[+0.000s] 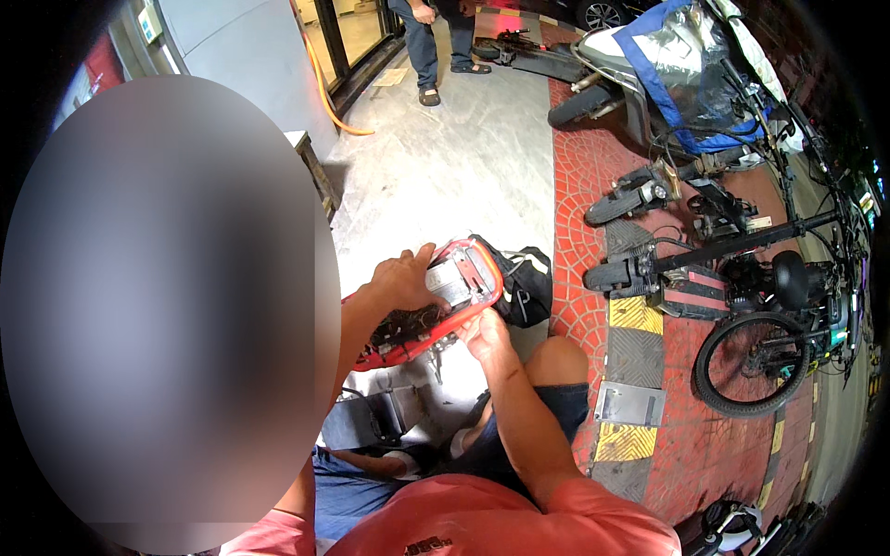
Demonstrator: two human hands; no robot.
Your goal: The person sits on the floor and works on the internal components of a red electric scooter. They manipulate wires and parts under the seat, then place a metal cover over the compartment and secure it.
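Note:
A long red-rimmed scooter deck point(498, 281) is held up in front of me, its inside exposed. In it sit a silver metal box point(449, 283) and, nearer my left, dark wiring point(408, 322). My left hand point(401, 280) straddles the deck, fingers over the far rim and thumb by the silver box. At the near side, my right hand point(485, 332) closes on the red rim; its fingertips are partly hidden under it. Whether a small part is in those fingers I cannot tell.
Beyond the deck lies a black bag point(527, 285) on the pale floor. A dark grey box-like part point(363, 419) rests by my legs. Several scooters and a bicycle point(753, 363) stand right on red paving. A person point(431, 42) stands ahead. A large blurred patch covers the left.

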